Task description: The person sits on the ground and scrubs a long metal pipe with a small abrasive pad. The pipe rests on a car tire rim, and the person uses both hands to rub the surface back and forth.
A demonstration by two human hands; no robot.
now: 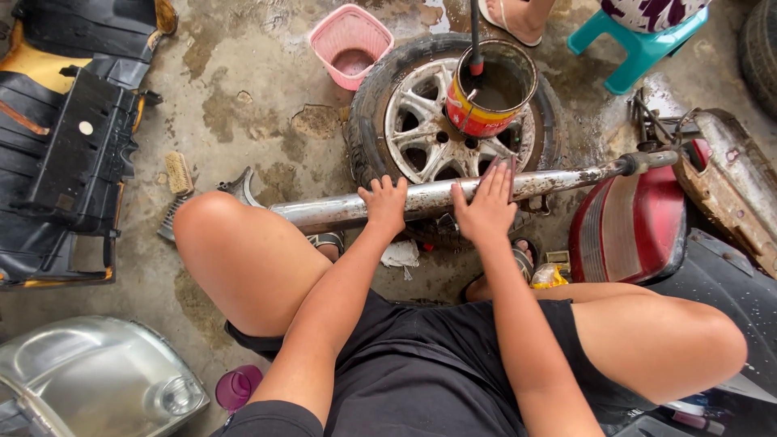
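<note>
Can (490, 89) on wheel (429, 121), behind pipe (453, 193); basket (350, 42) left.

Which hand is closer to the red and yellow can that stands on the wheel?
Right. The right hand lies on the metal pipe just below the can; the left hand rests on the pipe further left.
</note>
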